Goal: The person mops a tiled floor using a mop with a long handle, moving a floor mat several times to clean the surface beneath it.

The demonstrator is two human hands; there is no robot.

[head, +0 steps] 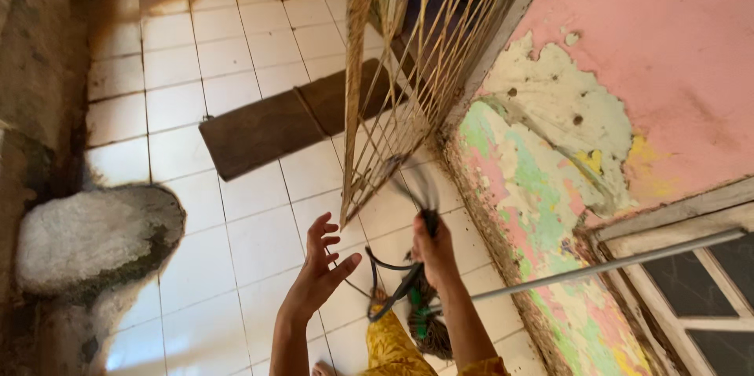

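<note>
Whisk broom: dark bundle of thin bristles [420,195], blurred at the tips, held upright just in front of the lower corner of the metal grille; the bound handle end cannot be made out clearly.
Right hand: right hand [434,254], grip closed around the broom's neck, forearm rising from the bottom edge.
Left hand: left hand [320,266], grip open, fingers spread, palm turned toward the broom, near it but not touching.
Black loop: curved dark cord or strap [386,286] hanging below the right hand, between the two wrists.
Second bundle: dark fibrous mass with green binding [424,317] low beside the right forearm; what it is, cannot tell.
Grille: rusty cream-painted metal grille [408,69], thin bars in a frame, tilted, lower corner just above the hands.
Floor: white square tiles [236,227], stained grout, open room to the left of the hands.
Mat: flat brown rectangle [283,121] lying on the tiles, running under the grille.
Left edge: rough grey concrete lump [94,238] at the floor's border.
Right edge: wall [628,69] of peeling pink paint over green, yellow and bare plaster; window frame [691,289] with a grey metal rod [613,266] across it.
Clothing: yellow patterned cloth [393,348] at the bottom.
</note>
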